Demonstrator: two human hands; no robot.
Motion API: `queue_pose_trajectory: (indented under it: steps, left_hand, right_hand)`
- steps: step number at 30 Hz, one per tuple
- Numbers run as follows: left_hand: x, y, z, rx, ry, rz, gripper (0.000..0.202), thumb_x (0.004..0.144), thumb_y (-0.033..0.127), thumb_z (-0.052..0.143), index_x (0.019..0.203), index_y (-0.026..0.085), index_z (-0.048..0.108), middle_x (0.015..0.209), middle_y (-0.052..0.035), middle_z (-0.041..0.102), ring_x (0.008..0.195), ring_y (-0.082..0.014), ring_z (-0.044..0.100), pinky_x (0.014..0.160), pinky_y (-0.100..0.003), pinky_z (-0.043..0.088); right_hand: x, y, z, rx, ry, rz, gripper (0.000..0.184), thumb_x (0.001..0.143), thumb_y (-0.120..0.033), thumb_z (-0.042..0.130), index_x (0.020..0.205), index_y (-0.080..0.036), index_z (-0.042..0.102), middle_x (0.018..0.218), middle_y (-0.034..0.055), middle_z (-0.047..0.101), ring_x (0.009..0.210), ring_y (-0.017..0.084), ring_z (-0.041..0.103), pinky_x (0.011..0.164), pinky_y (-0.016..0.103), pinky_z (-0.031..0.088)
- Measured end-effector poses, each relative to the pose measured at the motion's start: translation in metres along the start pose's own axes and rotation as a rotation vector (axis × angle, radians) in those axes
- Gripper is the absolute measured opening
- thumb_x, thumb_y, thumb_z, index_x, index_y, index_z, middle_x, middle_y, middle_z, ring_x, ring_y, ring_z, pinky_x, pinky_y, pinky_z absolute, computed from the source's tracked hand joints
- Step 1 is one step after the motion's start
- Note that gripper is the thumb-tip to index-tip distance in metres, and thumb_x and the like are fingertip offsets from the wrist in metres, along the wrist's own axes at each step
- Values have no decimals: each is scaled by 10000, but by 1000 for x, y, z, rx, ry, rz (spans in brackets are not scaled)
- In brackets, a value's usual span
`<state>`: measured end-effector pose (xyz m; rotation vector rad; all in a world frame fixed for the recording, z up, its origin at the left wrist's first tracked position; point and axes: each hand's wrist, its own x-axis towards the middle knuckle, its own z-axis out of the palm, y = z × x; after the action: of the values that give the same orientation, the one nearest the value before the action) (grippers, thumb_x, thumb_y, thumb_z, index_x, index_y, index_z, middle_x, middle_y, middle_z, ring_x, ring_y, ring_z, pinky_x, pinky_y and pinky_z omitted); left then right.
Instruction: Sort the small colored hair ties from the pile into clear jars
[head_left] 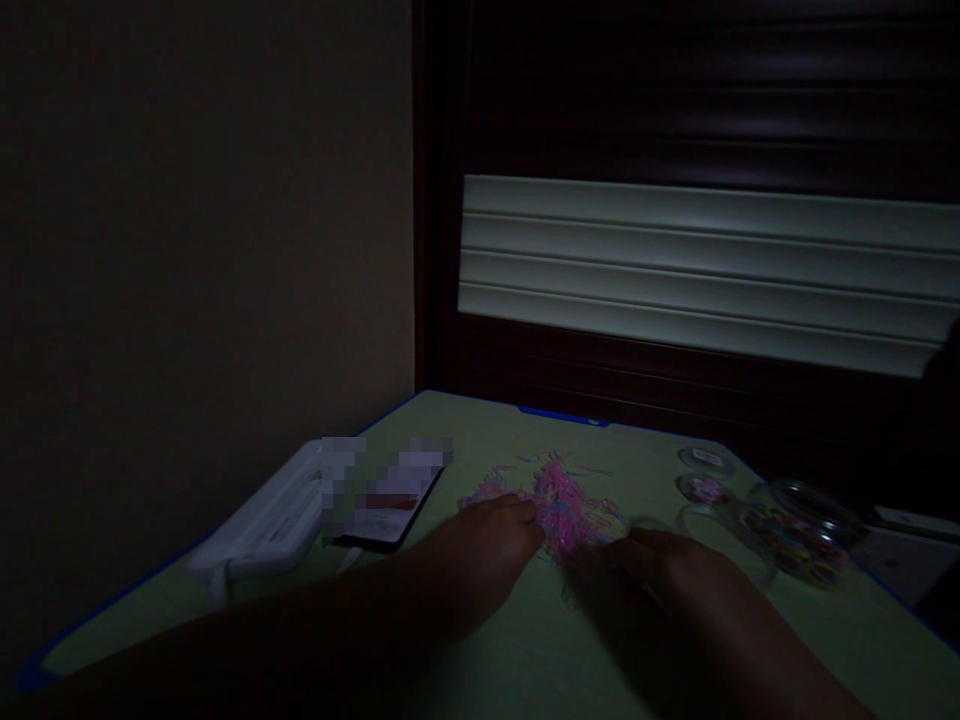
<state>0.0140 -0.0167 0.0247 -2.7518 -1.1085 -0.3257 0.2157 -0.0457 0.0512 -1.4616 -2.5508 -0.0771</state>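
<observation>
A loose pile of small pink, thin elastic bands (559, 505), with a few other pale colours mixed in, lies spread on the light green table. My left hand (487, 555) is at the pile's left side, its fingers curled together and touching the bands. Across the pile, my right hand (667, 565) has its fingers closed low over the tabletop at the right edge. A faint clear edge shows by its fingers, too dark to identify. What either hand pinches is hidden in the dimness.
To the right, a clear jar (802, 535) of coloured bands lies tilted near two small round containers (705, 460) (703, 490). A white device (259, 515) and a dark-edged phone or tablet (397, 510) lie left. Behind the table (450, 415) stands a dark slatted panel.
</observation>
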Motion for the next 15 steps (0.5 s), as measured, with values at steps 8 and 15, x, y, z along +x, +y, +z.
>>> queue_pose_trajectory:
  steps: [8,15]
  left_hand:
    - [4,0,5,172,-19,42,130,777,56,478,805,140,572,864,-55,570,811,-195,510,689,-288,412]
    - [5,1,9,262,-17,71,103,775,60,501,786,127,579,815,-61,574,771,-195,511,644,-288,405]
  right_hand:
    - [1,1,4,-5,-16,-16,183,771,-103,493,787,-195,650,745,44,649,661,152,607,557,220,429]
    - [0,3,7,-17,-5,-45,222,734,-62,503,801,-207,657,747,36,651,642,153,607,528,218,419]
